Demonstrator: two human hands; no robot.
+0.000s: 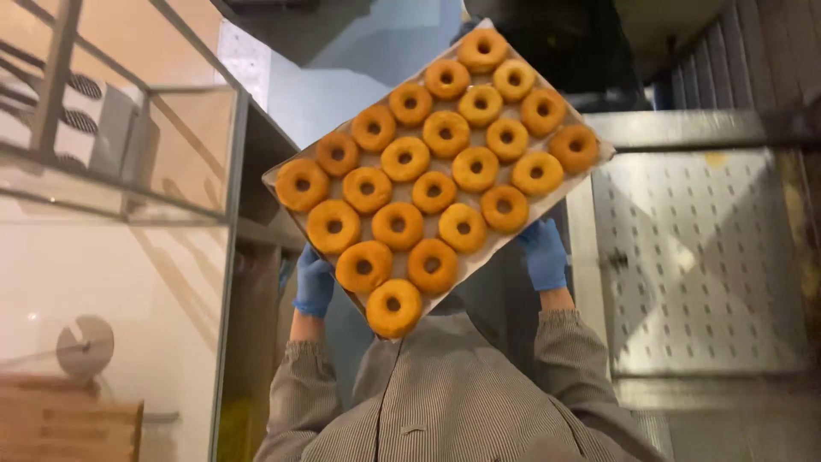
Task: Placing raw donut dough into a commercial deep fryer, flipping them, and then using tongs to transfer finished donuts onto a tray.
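I hold a flat rectangular tray [492, 245] lined with pale paper, tilted diagonally out in front of my chest. Several golden ring doughnuts [398, 225] lie on it in tidy rows. My left hand [314, 282], in a blue glove, grips the tray's near left edge from below. My right hand [545, 254], also in a blue glove, grips the near right edge. Both sleeves are grey striped fabric, and the tray hides my fingertips.
A glass case with a metal frame [227, 214] stands close on the left, with a wooden box [68, 421] and a round pale object [84, 346] behind the glass. A perforated metal panel [701, 257] lies on the right. A dark shape [556, 43] sits beyond the tray.
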